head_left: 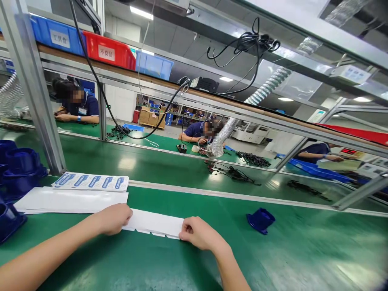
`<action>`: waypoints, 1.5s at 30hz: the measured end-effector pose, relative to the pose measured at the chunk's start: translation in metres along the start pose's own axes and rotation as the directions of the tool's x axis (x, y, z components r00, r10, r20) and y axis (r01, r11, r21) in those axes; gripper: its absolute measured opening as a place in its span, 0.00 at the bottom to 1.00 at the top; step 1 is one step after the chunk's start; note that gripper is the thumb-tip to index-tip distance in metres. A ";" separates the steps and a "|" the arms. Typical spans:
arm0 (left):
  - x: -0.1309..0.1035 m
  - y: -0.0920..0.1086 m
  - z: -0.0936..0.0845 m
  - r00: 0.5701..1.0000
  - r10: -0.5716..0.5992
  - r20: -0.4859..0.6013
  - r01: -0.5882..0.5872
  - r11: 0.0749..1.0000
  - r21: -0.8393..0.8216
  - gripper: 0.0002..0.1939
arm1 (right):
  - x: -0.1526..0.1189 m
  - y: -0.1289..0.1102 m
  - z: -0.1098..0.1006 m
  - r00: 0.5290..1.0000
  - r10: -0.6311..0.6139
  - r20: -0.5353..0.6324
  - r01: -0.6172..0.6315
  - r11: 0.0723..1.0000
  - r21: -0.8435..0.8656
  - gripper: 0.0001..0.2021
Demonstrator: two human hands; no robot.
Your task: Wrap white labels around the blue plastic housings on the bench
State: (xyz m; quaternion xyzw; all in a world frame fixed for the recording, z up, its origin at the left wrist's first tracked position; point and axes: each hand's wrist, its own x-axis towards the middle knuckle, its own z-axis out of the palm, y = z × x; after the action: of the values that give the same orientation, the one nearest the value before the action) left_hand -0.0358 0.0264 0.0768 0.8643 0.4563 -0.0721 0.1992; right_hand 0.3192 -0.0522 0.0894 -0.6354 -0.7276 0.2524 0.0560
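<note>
A narrow white paper strip (156, 221) with notches along its near edge is stretched between my two hands, just over the green bench. My left hand (117, 218) is closed on its left end, and my right hand (195, 232) pinches the right end between thumb and fingers. To the left lie white sheets (72, 201), their right part next to my left hand. Behind those is a sheet of blue-printed labels (93, 182). One dark blue plastic part (261, 220) sits on the bench to the right of my right hand.
Stacked dark blue plastic parts (21, 167) stand at the left edge. A metal upright (45, 89) rises behind them, and a shelf with a red bin (109, 50) and blue bins (57, 34) runs above. Black cables (233, 173) lie beyond the rail. Several co-workers sit across the bench.
</note>
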 end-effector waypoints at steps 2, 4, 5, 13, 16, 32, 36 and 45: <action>0.000 0.000 0.000 1.000 -0.001 -0.002 0.001 1.000 -0.009 0.13 | -0.002 0.002 -0.003 0.999 -0.002 0.049 0.001 1.000 0.020 0.01; 0.001 -0.001 0.001 1.000 0.001 -0.006 -0.001 1.000 -0.022 0.13 | -0.003 0.003 -0.005 0.998 0.006 0.057 -0.006 1.000 -0.002 0.03; 0.002 -0.001 0.001 1.000 0.002 -0.006 -0.002 1.000 -0.029 0.13 | -0.003 0.002 -0.004 0.999 0.014 0.047 -0.013 1.000 -0.027 0.03; 0.004 -0.005 0.005 1.000 0.014 -0.006 -0.015 0.992 -0.123 0.13 | 0.018 -0.005 0.010 0.991 0.108 -0.077 -0.121 0.972 -0.202 0.08; 0.002 -0.005 -0.001 1.000 0.018 -0.015 -0.021 0.972 -0.232 0.11 | 0.018 0.005 0.004 0.993 0.060 -0.107 -0.076 0.985 -0.156 0.08; 0.002 0.035 0.000 0.979 0.160 0.128 0.045 0.439 -0.897 0.24 | 0.005 -0.080 0.062 0.198 -0.825 -0.529 0.430 0.558 -0.709 0.15; -0.003 0.026 -0.004 0.977 0.188 0.100 -0.006 0.493 -0.870 0.22 | 0.007 -0.083 0.069 0.176 -0.816 -0.551 0.479 0.560 -0.676 0.16; -0.012 -0.075 -0.043 1.000 -0.001 0.022 0.014 0.821 -0.571 0.13 | 0.047 0.060 -0.004 0.117 -0.163 -0.980 0.118 0.982 -0.150 0.11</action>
State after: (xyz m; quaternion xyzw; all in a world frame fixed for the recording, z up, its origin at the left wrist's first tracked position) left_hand -0.1061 0.0724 0.0983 0.7624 0.4581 0.0581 0.4534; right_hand 0.3656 -0.0020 0.0559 -0.5734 -0.5710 -0.2472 0.5330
